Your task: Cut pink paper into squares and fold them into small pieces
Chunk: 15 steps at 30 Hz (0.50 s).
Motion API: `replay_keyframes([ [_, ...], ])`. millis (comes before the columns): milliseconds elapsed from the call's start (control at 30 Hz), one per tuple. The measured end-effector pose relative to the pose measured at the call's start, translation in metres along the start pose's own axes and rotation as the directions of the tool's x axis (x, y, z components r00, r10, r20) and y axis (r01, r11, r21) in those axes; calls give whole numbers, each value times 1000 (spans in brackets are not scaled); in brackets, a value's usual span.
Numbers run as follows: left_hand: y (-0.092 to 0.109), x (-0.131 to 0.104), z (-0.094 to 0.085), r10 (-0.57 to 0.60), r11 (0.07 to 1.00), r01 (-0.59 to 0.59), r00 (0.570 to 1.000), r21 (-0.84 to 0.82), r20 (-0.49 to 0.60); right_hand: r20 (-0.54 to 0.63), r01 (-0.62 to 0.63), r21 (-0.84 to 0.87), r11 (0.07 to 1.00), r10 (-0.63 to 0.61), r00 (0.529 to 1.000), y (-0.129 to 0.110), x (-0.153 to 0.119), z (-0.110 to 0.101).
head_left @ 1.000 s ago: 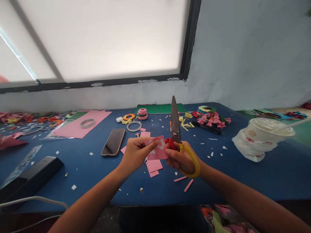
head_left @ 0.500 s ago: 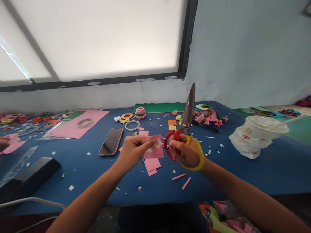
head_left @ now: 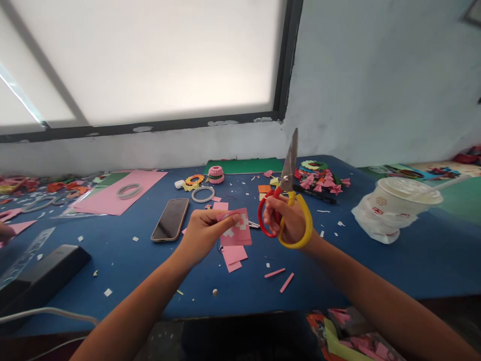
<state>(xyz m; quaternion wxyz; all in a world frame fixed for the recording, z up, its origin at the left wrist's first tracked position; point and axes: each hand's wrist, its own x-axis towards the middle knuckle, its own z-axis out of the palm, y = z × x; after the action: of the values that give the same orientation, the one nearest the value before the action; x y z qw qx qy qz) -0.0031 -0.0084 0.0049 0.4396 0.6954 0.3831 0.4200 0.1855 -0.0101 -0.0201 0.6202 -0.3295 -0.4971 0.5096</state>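
My left hand (head_left: 206, 231) pinches a pink square of paper (head_left: 240, 235) between thumb and fingers above the table. White patches (head_left: 242, 220) show on the paper's face, partly behind my thumb. In my right hand (head_left: 287, 218) are scissors (head_left: 289, 168) with one red and one yellow handle loop, blades pointing up and together. My right fingertips are apart from the paper, a short way to its right. Whether they pinch anything small I cannot make out. More pink paper squares (head_left: 235, 255) lie on the table just below the held one.
A phone (head_left: 171, 219) and a tape roll (head_left: 203, 194) lie left of centre. Pink sheets (head_left: 101, 198) are farther left, near another person's hand (head_left: 5, 233). At right stands a lidded cup (head_left: 394, 200) in a white bag. Folded pink pieces (head_left: 323, 180) are piled behind.
A thin pale strip stretched between the paper and my right fingers no longer shows. My right hand has moved slightly up, with the scissors still in it. My left hand keeps its hold.
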Motion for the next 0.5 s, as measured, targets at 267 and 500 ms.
replay_keyframes([
  [267, -2, 0, 4, 56, 995, -59, 998, 79, 36, 175, -48, -81, 996, 62, 983, 16, -5, 3],
  [500, -5, 1, 4, 66, 991, -69, 997, 119, 27, 97, -71, -209, 975, 93, 991, 21, -6, 1],
])
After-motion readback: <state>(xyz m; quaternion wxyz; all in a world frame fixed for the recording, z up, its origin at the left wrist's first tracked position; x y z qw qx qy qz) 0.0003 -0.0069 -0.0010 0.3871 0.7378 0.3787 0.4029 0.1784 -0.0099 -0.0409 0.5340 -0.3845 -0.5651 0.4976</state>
